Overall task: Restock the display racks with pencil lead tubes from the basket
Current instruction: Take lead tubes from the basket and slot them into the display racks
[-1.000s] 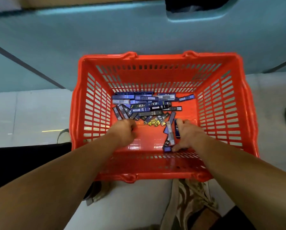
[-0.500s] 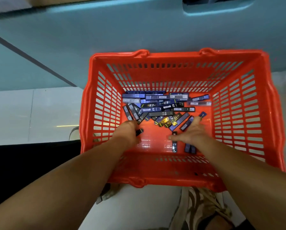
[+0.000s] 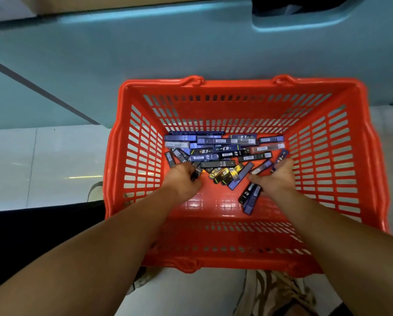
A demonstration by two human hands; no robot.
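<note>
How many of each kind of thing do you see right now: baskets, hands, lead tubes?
orange basket: 1
hands inside it: 2, the left hand and the right hand
pencil lead tubes: about 30; they overlap in a pile, so an exact count is not possible
Total: about 33

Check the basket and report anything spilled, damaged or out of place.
Nothing stands out. The tubes lie jumbled at the far end of the basket floor, all inside and seemingly intact. The left hand and right hand each grip tubes there.
</note>
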